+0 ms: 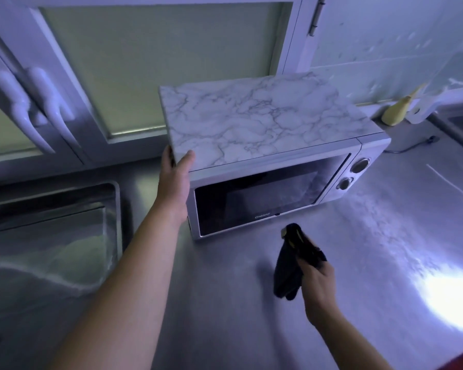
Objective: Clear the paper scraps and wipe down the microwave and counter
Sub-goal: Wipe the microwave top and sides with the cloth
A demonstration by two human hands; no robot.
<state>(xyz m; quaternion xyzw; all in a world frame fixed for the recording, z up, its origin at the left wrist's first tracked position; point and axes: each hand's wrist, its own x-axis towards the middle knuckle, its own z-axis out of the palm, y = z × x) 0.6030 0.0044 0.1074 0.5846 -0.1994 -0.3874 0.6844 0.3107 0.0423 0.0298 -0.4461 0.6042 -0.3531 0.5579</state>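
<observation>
Microwave (254, 201) sits mid-frame on the counter (385, 236), long axis running left-right, door facing the frame's bottom edge, knobs (360, 164) at right. Left hand (175, 177) grips its top left corner; right hand (318, 279) is curled round a dark cloth (289, 265) just below it.

You can read just one word: the brand "Galanz", in small pale letters along the lower edge of the silver marble-topped microwave (273, 156)'s dark glass door (257, 196), at centre frame.

Pretty dim, bluish light. Frosted panes (155, 62) in white frames up top, two curved white handles (38, 108) at the left — metal hinge (316, 20) on the right frame. Steel sink (64, 206) sunk in lower left, pale wall (385, 36) right, hard white glare (444, 297) bottom right.
</observation>
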